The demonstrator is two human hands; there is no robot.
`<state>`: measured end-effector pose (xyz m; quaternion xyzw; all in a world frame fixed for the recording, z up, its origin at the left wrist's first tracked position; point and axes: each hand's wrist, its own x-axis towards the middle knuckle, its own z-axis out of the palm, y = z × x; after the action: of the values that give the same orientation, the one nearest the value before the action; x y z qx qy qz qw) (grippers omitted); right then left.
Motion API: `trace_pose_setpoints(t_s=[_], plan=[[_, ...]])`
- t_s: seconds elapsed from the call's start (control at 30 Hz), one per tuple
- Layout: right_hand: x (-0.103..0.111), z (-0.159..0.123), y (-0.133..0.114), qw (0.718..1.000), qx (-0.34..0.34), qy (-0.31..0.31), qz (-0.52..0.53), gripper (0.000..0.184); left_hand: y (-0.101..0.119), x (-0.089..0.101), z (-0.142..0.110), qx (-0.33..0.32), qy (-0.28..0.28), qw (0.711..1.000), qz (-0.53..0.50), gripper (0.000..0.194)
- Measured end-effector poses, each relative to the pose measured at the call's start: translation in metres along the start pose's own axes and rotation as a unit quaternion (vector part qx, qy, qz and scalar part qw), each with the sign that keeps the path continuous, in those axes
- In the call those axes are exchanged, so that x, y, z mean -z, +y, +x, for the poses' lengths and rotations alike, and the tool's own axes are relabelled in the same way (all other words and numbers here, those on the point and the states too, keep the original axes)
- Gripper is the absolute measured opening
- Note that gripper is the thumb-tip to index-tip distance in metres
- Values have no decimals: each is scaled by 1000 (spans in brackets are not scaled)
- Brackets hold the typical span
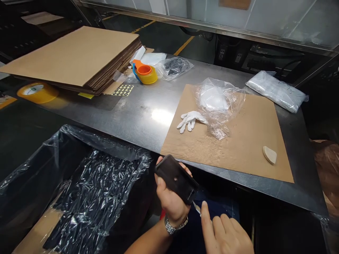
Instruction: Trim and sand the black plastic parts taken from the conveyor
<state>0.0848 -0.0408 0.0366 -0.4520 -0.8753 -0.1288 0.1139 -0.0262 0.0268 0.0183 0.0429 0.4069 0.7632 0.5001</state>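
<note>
My left hand (169, 199) grips a flat black rectangular part (176, 179) below the near edge of the steel table (137, 113); a metal watch sits on that wrist. My right hand (225, 233) is just to the right and lower, its fingers pinched on a thin small blade-like tool (197, 209) whose tip touches the black part's lower corner. To the left, a cardboard box lined with clear plastic (79, 190) holds several black parts in wrap.
A cardboard sheet (238, 141) on the table carries a white glove (190, 120), a crumpled clear bag (218, 104) and a small beige piece (269, 154). Farther back lie a stack of flat cardboard (76, 56), an orange-yellow tape dispenser (145, 72), a tape roll (37, 91), and bagged items (277, 91).
</note>
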Motion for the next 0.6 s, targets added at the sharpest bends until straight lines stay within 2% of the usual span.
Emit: trace_pose_setpoints(t_s=[0.17,0.3,0.37,0.6], plan=[[-6,-2,14,1000,-10,22,19,26,1,5,6,105,17,994,1,34],[-9,-5,25,995,-52,-1,85,32,3,5,10,215,15,976,12,39],[-8,-7,30,992,-67,-9,108,33,4,5,10,250,-2,968,13,39],[2,-7,37,994,-41,-9,101,32,4,2,8,261,-41,964,18,40]])
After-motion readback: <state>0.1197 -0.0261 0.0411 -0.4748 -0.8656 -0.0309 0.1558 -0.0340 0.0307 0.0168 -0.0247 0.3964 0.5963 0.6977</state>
